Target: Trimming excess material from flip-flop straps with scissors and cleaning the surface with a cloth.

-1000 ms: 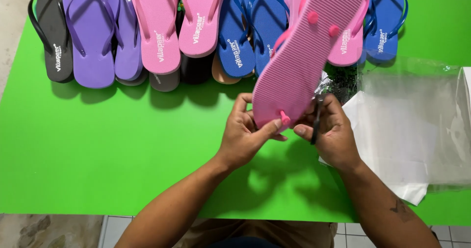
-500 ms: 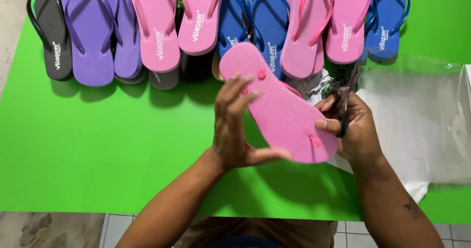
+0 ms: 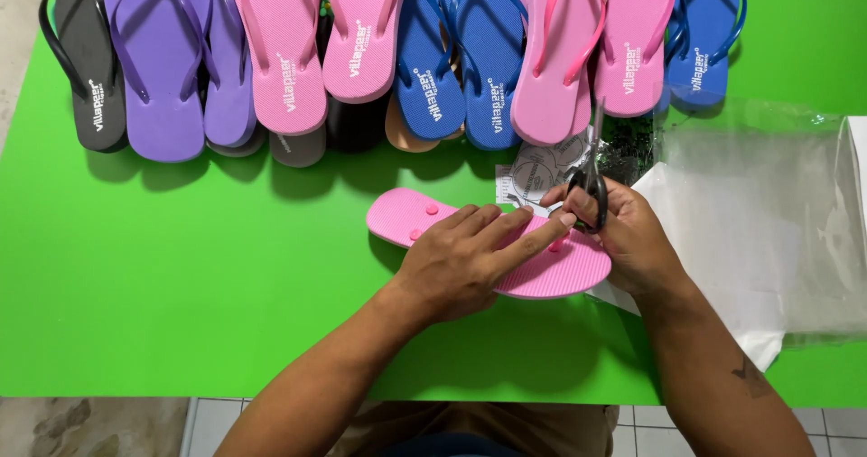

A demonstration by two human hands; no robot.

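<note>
A bright green table (image 3: 181, 285) filled most of the view, and along its far edge stood a row of flip-flops (image 3: 379, 51) in black, purple, pink and blue, overlapping one another with their straps up. To the right lay clear plastic bags (image 3: 768, 213) over a white sheet, reaching to the table's near-right part. Near the middle of the table, just in front of the row, a single pink flip-flop (image 3: 402, 218) lay sole-up and flat, its length running left to right, with small pink strap plugs showing on the sole. The left hand (image 3: 465, 263) rested flat on that sole, fingers spread wide and pressing down across its middle. The right hand (image 3: 628, 236) sat at the flip-flop's right end, closed around a pair of black-handled scissors (image 3: 589, 172) whose blades pointed up toward the row. Whether the blades were apart could not be told. Just behind the hands lay a small printed paper tag (image 3: 537, 172).
</note>
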